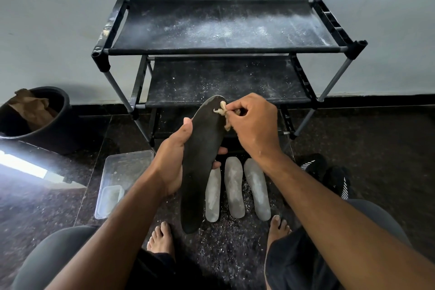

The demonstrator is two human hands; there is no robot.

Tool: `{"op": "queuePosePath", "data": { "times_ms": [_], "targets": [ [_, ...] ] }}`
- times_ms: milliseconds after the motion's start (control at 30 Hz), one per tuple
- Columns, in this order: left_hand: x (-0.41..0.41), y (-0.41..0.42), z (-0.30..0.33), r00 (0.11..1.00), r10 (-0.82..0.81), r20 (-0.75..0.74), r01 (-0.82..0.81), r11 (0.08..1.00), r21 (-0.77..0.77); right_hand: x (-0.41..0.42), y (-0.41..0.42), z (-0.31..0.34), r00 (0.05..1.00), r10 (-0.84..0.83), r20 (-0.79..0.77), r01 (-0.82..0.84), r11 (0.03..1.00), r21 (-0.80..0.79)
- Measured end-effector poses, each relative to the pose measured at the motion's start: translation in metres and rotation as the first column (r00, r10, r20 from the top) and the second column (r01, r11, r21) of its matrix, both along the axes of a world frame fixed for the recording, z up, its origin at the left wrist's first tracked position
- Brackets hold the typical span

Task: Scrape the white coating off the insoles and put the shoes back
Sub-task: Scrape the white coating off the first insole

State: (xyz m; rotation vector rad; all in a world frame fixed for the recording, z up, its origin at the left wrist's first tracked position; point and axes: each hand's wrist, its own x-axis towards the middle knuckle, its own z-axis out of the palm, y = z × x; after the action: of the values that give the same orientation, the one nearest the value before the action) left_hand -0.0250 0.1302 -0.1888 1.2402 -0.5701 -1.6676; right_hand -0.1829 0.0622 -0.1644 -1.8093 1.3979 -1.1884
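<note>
Mid-frame, our left hand [173, 162] grips the dark insole [200, 160]; our right hand [253, 122] pinches a rag [223, 113] on its tip.

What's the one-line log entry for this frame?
step: scraping | left hand: holds dark insole | right hand: pinches peeled coating at toe | floor: three grey insoles still coated

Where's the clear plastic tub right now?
Head view, lower left: the clear plastic tub sits on the dark floor, left of the left hand, below the black bin.
</note>
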Motion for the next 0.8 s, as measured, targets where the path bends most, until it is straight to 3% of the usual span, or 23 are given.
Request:
{"op": "queuePosePath", "data": {
  "times_ms": [67,233,400,500,600,800],
  "targets": [
    [-0.001,0.0,0.001,1.0,0.003,-0.018,-0.002,1.0,0.007,0.003,0.001,-0.004,0.998,0.002,-0.066,-0.004,1.0,-0.03],
    [0.0,0.001,0.001,0.993,0.031,-0.11,-0.03,1.0,0.008,0.02,0.021,-0.015,0.957,0.232,-0.177,-0.232,0.973,0.022],
    [-0.001,-0.001,0.005,0.991,0.061,-0.118,-0.062,0.998,-0.008,0.018,0.016,-0.01,0.985,0.152,-0.079,-0.155,0.987,-0.034],
    [0.004,-0.004,0.0,0.986,0.128,-0.103,-0.128,0.992,0.009,0.026,0.032,-0.014,0.95,0.288,-0.122,-0.281,0.957,0.07],
    [0.011,-0.005,-0.003,0.986,0.163,-0.042,-0.163,0.987,0.002,0.03,0.043,-0.014,0.884,0.462,-0.073,-0.434,0.868,0.242],
    [0.012,-0.007,0.0,0.981,0.178,-0.079,-0.179,0.984,-0.01,0.031,0.043,-0.009,0.937,0.348,-0.001,-0.345,0.927,0.146]
  ]
}}
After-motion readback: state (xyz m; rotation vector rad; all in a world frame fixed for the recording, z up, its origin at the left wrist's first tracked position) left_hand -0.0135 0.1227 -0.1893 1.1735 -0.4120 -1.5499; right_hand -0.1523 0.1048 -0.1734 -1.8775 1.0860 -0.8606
